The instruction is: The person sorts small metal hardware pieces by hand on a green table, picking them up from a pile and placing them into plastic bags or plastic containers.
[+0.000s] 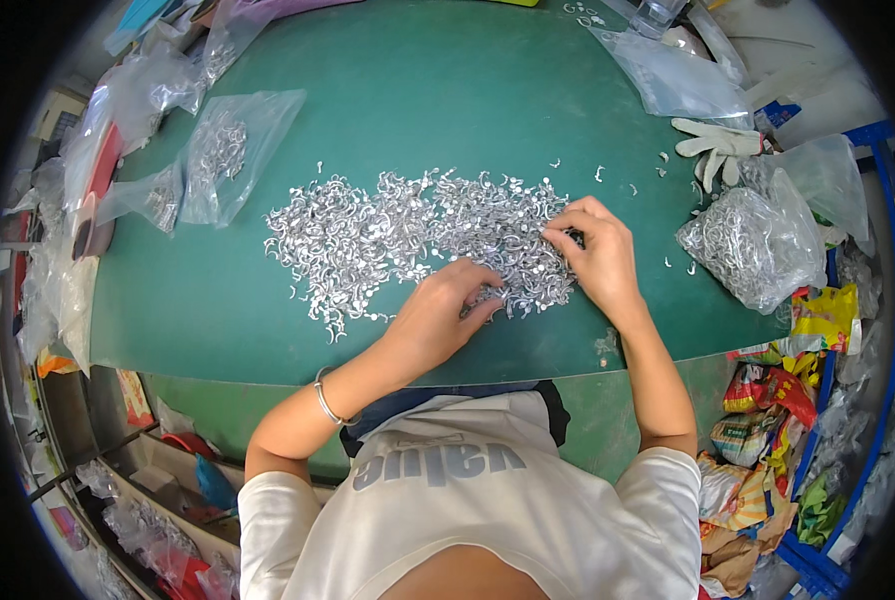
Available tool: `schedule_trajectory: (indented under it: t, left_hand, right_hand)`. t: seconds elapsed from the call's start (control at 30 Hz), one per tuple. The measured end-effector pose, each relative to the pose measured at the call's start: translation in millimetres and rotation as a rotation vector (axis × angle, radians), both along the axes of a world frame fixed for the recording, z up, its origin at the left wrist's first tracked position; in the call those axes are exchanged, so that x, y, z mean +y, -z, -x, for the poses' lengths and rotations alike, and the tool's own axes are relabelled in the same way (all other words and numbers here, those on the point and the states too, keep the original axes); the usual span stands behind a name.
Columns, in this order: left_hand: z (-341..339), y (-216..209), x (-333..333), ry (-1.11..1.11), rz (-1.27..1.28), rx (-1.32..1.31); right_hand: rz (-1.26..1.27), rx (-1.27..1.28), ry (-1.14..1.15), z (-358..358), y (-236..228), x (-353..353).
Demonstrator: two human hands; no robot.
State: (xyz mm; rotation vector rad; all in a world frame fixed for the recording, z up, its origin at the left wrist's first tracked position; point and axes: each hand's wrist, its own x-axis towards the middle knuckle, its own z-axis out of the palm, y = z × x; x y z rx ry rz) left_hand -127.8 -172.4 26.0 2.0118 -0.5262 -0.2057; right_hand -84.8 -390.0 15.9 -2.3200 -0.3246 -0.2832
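Note:
A wide pile of small silvery curved metal pieces [342,235] spreads across the green table. At its near edge, my left hand [442,310] rests with fingers and thumb curled in among the pieces. What lies between those fingertips is too small to name. On the right side of the pile, my right hand [602,255] is bent down with thumb and forefinger pinched close together. Its fingertips touch the pile's edge, and anything between them cannot be made out. A few loose pieces lie beyond and to the right of the pile.
On the right of the green table [417,90] are a clear bag full of metal pieces [752,245], a white glove [717,145] and a flat plastic bag [672,80]. Clear bags with pieces [229,150] lie at left. Colourful packages [757,420] crowd a blue frame lower right.

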Motion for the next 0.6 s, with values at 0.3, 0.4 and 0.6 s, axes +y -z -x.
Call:
schedule_trajectory:
  t: [0.3, 0.4, 0.6]
  left_hand:
    - [-4.1, 7.1, -1.4, -0.047, -0.145, -0.259]
    - [-16.6, 11.5, -16.8, -0.058, -0.135, -0.301]
    - [-39.3, 12.6, -42.9, -0.049, -0.225, -0.304]
  right_hand:
    - [-0.024, 0.336, 0.094, 8.9, -20.1, -22.3]
    - [0.040, 0.164, 0.022, 12.1, -21.5, -13.9]
    - [0.212, 0.118, 0.027, 12.5, -16.8, -18.4]
